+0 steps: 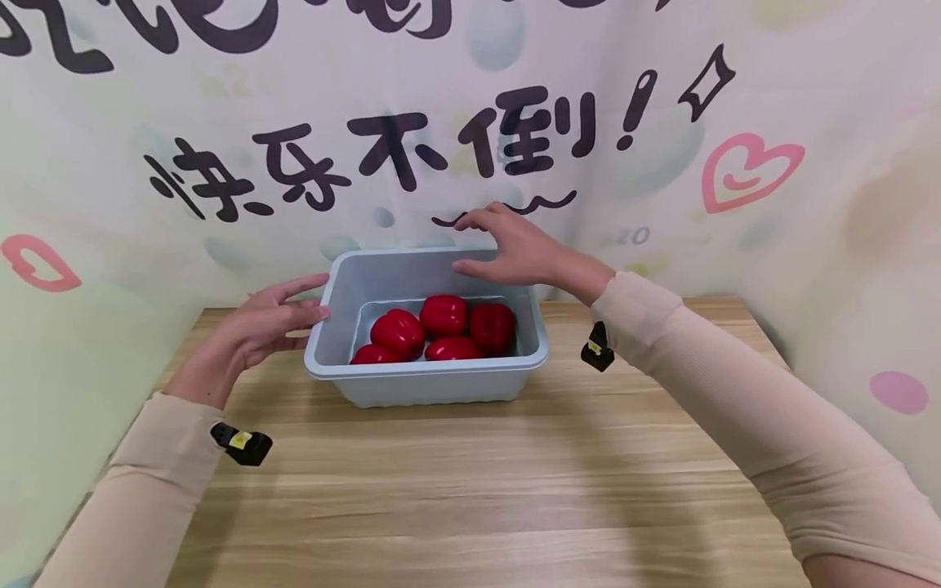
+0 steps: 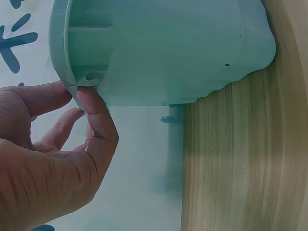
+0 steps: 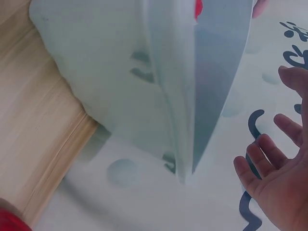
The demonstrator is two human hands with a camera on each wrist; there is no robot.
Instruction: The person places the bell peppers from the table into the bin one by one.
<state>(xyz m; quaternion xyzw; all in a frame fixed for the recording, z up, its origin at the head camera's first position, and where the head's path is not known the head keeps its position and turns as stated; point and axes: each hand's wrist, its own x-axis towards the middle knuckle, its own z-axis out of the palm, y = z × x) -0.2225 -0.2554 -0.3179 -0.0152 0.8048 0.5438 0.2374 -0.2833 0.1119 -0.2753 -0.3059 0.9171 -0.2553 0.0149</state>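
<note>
A light grey-blue plastic basin [image 1: 426, 384] stands on the wooden table against the backdrop. Several glossy red bell peppers [image 1: 444, 315] lie together on its floor. At the basin's left end, my left hand [image 1: 268, 322] pinches the rim between thumb and finger; the left wrist view shows this grip [image 2: 57, 159] close up. My right hand [image 1: 515, 249] is raised over the back right corner, its fingers spread and holding nothing. From the right wrist, that hand [image 3: 284, 168] appears apart from the rim, palm and fingers uncurled.
The wooden tabletop [image 1: 470, 482] stretches out in front of the basin. Right behind it hangs a pale printed backdrop [image 1: 647, 212] with dark lettering and pink hearts. A red shape [image 3: 12, 222] shows at the lower left of the right wrist view.
</note>
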